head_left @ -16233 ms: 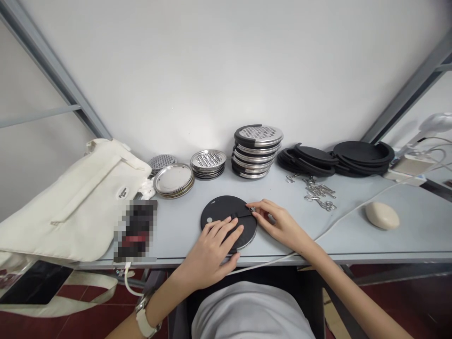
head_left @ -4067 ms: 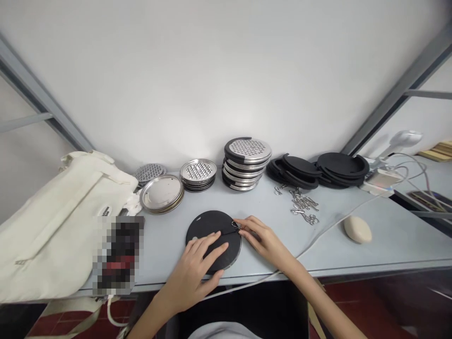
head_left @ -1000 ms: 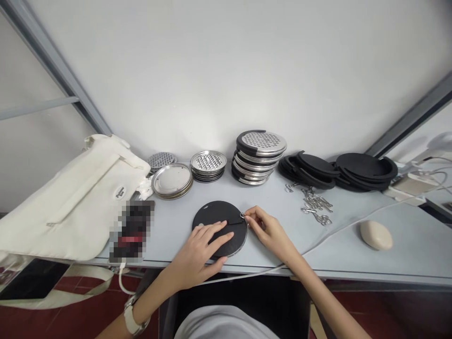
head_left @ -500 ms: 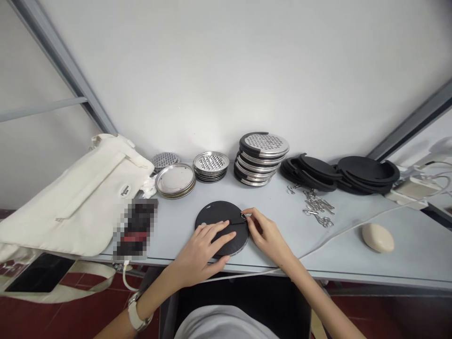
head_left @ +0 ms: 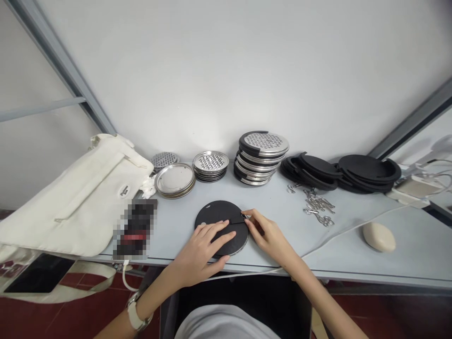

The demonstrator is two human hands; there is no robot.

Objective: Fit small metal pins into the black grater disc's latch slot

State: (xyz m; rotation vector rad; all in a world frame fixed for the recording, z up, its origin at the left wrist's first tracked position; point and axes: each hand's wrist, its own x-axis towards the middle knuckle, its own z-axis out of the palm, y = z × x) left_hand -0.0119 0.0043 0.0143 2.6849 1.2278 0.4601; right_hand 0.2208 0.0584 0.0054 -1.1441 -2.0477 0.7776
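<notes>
A round black disc point(head_left: 216, 212) with a strap-like band across its middle and a silvery lower rim lies near the table's front edge. My left hand point(head_left: 208, 249) rests on its lower left part, fingers spread and pressing lightly on the top. At the disc's right edge, my right hand point(head_left: 263, 233) pinches a small metal ring point(head_left: 243, 216) by the band's end; the fingertips partly hide it. To the right lies a loose pile of metal clasps point(head_left: 318, 205).
Along the wall stand round metal grater plates point(head_left: 211, 161), plain metal discs point(head_left: 175, 179), a tall stack of black-rimmed graters point(head_left: 266, 143) and black round holders point(head_left: 367, 169). A white bag point(head_left: 81, 197) and a blurred dark device point(head_left: 136, 226) sit left; a cable and beige mouse-like object point(head_left: 379, 237) sit right.
My right fingertips have shifted slightly at the disc's edge, and less of the metal ring shows. My left hand and the disc have stayed in place.
</notes>
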